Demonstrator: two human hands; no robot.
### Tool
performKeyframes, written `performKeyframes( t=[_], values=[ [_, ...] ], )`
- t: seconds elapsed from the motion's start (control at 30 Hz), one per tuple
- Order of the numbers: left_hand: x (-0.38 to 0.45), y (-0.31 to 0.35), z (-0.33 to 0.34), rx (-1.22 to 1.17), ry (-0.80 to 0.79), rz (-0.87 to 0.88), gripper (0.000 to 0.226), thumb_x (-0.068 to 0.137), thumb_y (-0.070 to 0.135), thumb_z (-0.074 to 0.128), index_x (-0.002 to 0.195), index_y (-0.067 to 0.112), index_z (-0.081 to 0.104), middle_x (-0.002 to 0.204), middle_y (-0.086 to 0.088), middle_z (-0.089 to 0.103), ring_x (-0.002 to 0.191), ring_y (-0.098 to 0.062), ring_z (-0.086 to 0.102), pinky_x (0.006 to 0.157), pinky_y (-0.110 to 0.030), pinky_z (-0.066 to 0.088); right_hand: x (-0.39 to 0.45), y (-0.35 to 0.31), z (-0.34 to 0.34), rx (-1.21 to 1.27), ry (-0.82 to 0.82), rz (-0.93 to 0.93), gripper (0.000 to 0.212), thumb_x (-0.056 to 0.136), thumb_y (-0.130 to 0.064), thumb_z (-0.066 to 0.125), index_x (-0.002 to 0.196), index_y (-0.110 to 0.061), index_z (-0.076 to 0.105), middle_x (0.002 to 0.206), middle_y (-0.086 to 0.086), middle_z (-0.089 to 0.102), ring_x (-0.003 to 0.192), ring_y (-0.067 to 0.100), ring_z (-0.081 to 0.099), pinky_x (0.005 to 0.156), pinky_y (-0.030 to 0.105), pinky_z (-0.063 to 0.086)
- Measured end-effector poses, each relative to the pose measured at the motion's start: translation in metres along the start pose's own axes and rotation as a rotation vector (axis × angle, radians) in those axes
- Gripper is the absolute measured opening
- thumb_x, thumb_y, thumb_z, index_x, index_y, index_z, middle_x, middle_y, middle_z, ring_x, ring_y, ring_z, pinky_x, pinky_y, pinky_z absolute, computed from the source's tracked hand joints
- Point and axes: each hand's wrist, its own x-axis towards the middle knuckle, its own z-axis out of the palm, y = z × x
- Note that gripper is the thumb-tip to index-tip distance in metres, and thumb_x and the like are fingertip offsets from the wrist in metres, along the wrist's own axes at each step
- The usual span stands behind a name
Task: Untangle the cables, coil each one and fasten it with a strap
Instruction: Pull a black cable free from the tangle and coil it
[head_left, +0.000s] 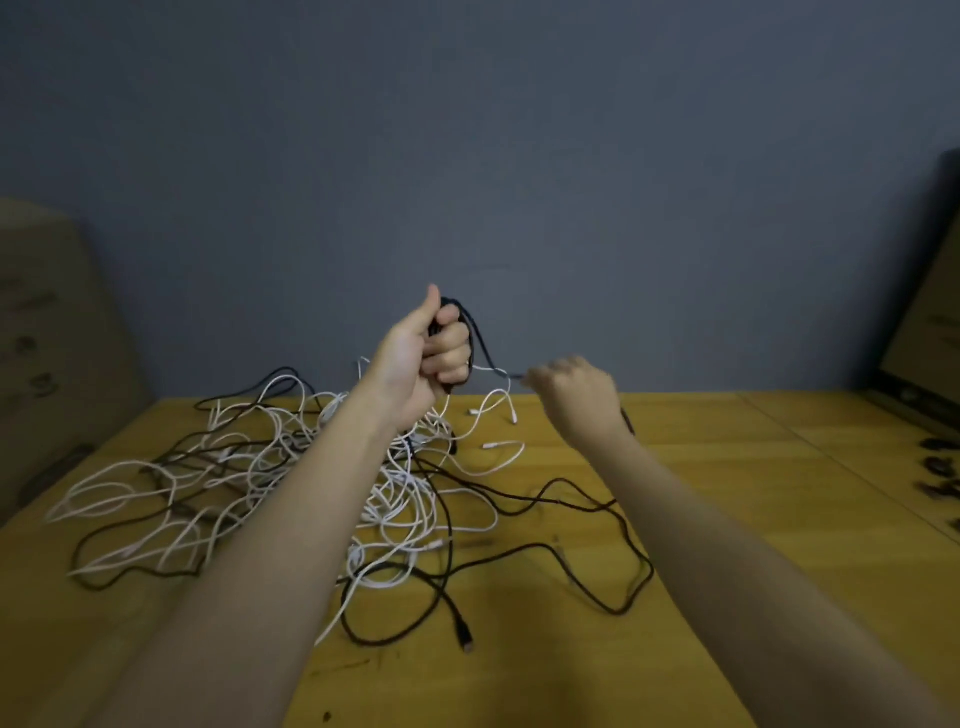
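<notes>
A tangle of white and black cables (291, 467) sprawls over the wooden table (727, 519). Raised above the pile, my left hand (426, 358) grips a black cable (480, 338) gathered into loops, thumb pointing up. From that fist the black cable runs right to my right hand (571, 400), which pinches its end near the plug; the hand is blurred. A loose black plug end (467, 642) lies on the table near the front.
A cardboard box (57, 332) stands at the left edge of the table. A dark-framed panel (930, 322) leans at the right. Small dark items (943, 467), perhaps straps, lie at the far right. A grey wall runs behind.
</notes>
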Motion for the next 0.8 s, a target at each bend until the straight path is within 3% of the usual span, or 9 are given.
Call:
performKeyframes(
  t=[0.07,0.13,0.23,0.33,0.47,0.57,0.63,0.7,0.8],
  values=[
    [0.001,-0.003,-0.003,-0.011,0.052,0.054,0.037,0.104,0.033,0.029,0.071,0.018,0.039,0.045,0.009,0.028,0.037,-0.004,0.022,0.04,-0.017,0.025,-0.019,-0.023,0.007,-0.061,-0.044,-0.183,0.029,0.052,-0.013,0.091,0.074,-0.024,0.075,0.056,-0.003,0.06,0.054,0.019,0.059,0.038,0.018,0.03],
    [0.004,-0.009,-0.005,0.091,0.151,0.11,0.032,0.105,0.025,0.027,0.075,0.017,0.034,0.051,0.007,0.035,0.04,-0.006,0.03,0.045,-0.019,0.034,-0.03,-0.04,0.011,-0.071,0.014,-0.336,0.033,0.047,-0.014,0.092,0.074,-0.023,0.074,0.054,-0.004,0.057,0.052,0.017,0.057,0.037,0.019,0.031],
    [0.004,-0.02,-0.012,0.731,0.291,0.143,0.026,0.106,0.027,0.025,0.084,0.015,0.033,0.065,0.001,0.045,0.052,-0.008,0.045,0.063,-0.021,0.044,-0.041,-0.054,0.011,0.06,0.179,-0.475,0.025,0.064,-0.006,0.083,0.086,-0.011,0.073,0.061,0.001,0.059,0.055,0.019,0.055,0.041,0.025,0.037],
    [-0.002,-0.028,-0.021,1.219,0.218,0.019,0.031,0.105,0.036,0.024,0.096,0.011,0.041,0.078,0.0,0.059,0.069,-0.009,0.057,0.072,-0.025,0.044,-0.038,-0.055,-0.008,0.239,0.28,-0.426,0.015,0.077,-0.008,0.077,0.091,-0.007,0.073,0.068,0.002,0.064,0.059,0.02,0.057,0.044,0.026,0.039],
    [-0.007,-0.034,-0.023,1.498,0.089,-0.101,0.032,0.103,0.041,0.026,0.095,0.014,0.039,0.073,0.002,0.057,0.066,-0.013,0.053,0.065,-0.031,0.037,-0.02,-0.03,-0.029,0.261,0.164,-0.211,0.019,0.087,-0.031,0.064,0.087,-0.014,0.072,0.069,0.002,0.062,0.063,0.023,0.059,0.047,0.027,0.041],
    [-0.011,-0.029,-0.023,1.534,0.078,-0.068,0.039,0.099,0.052,0.03,0.089,0.019,0.047,0.075,0.004,0.054,0.069,-0.011,0.052,0.068,-0.032,0.039,-0.016,-0.003,-0.03,0.435,-0.043,0.02,0.022,0.089,-0.036,0.062,0.094,-0.018,0.074,0.078,-0.002,0.065,0.074,0.022,0.061,0.062,0.037,0.049],
    [-0.016,-0.025,-0.023,1.51,0.043,-0.066,0.046,0.092,0.062,0.036,0.087,0.019,0.051,0.072,0.005,0.053,0.061,-0.007,0.05,0.063,-0.029,0.04,-0.018,0.009,-0.026,0.521,-0.063,0.128,0.024,0.088,-0.037,0.062,0.096,-0.019,0.075,0.08,-0.005,0.064,0.078,0.018,0.059,0.068,0.037,0.049],
    [-0.02,-0.024,-0.019,1.432,-0.054,-0.1,0.042,0.092,0.057,0.045,0.078,0.018,0.049,0.06,0.007,0.045,0.047,-0.004,0.041,0.051,-0.022,0.035,-0.018,0.012,-0.019,0.481,0.03,0.23,0.023,0.089,-0.037,0.062,0.095,-0.019,0.074,0.083,-0.002,0.064,0.08,0.016,0.057,0.066,0.034,0.045],
    [-0.021,-0.023,-0.01,0.936,-0.183,-0.196,0.035,0.095,0.042,0.046,0.07,0.017,0.043,0.046,0.009,0.03,0.036,-0.006,0.023,0.037,-0.016,0.021,-0.006,0.003,-0.01,0.648,0.195,0.433,0.021,0.091,-0.036,0.061,0.096,-0.02,0.073,0.085,-0.002,0.062,0.078,0.012,0.055,0.064,0.027,0.042]
  ],
)
